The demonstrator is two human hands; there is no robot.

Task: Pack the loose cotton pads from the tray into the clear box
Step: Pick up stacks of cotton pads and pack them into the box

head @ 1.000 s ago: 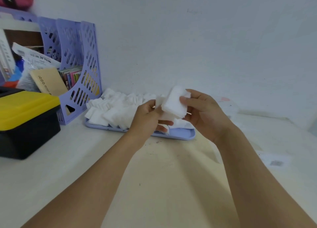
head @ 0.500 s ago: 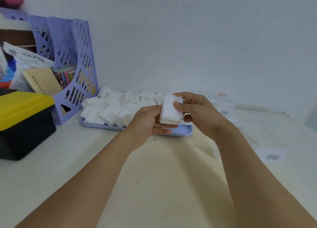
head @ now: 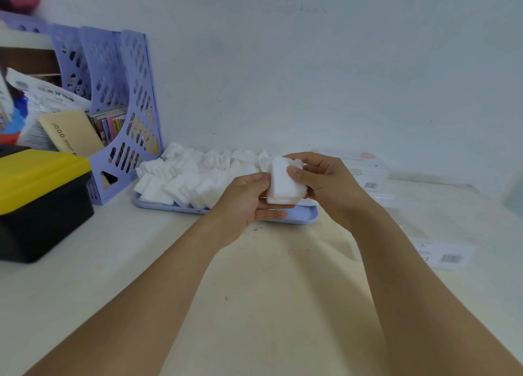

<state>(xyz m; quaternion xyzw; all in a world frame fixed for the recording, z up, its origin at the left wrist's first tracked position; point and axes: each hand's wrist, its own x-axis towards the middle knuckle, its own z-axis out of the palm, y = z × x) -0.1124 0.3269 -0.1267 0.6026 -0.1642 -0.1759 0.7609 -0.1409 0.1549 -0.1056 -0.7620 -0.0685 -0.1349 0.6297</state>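
A stack of white cotton pads (head: 284, 186) is held between both hands just above the near right end of the lilac tray (head: 307, 218). My left hand (head: 246, 203) grips the stack from the left and below. From the right, my right hand (head: 328, 183) holds it, thumb pressed on its front face. Several loose cotton pads (head: 192, 177) lie heaped over the left and middle of the tray. The clear box (head: 365, 171) stands behind my right hand near the wall, pale and partly hidden.
A lilac file holder (head: 124, 115) with books stands at the left against the wall. A black bin with a yellow lid (head: 39, 200) sits at the far left. A clear packet with a barcode label (head: 450, 256) lies on the white table at right.
The stack has turned from tilted to more upright and squared between my hands, and both hands have dropped slightly toward the tray.
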